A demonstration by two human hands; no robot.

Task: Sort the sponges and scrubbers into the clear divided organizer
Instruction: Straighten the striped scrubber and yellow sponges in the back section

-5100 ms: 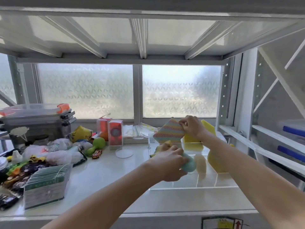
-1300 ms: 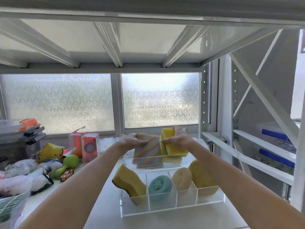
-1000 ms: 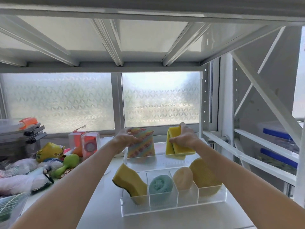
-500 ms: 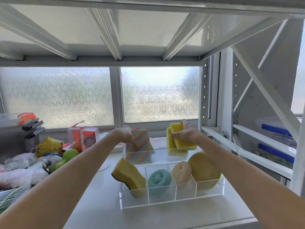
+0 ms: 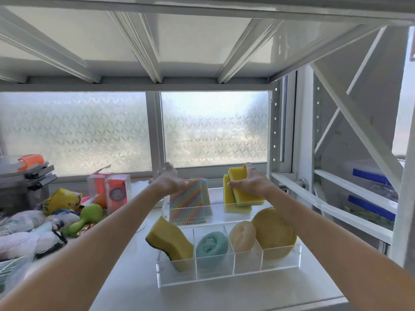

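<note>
The clear divided organizer (image 5: 226, 279) sits on the white shelf in front of me. Its front row holds a wavy yellow sponge (image 5: 169, 240), a teal mesh scrubber (image 5: 211, 244), a beige scrubber (image 5: 242, 236) and a round yellow scrubber (image 5: 274, 232). In the long back compartment the rainbow-striped sponge cloths (image 5: 189, 204) stand at the left, with my left hand (image 5: 170, 182) just above their top edge, fingers spread. My right hand (image 5: 251, 184) grips the yellow rectangular sponges (image 5: 238, 191) at the back right, tilted over the compartment.
Left of the organizer lie a green toy (image 5: 87, 218), orange-and-clear boxes (image 5: 112, 191), a yellow pouch (image 5: 60, 200) and white bags (image 5: 27, 234). A grey bin stack (image 5: 24, 176) stands far left. The frosted window is close behind; a white rack frame (image 5: 336, 198) borders the right.
The striped cloths have been lowered into the back compartment and my left hand has opened above them. My right hand has tilted the yellow sponges, still holding them.
</note>
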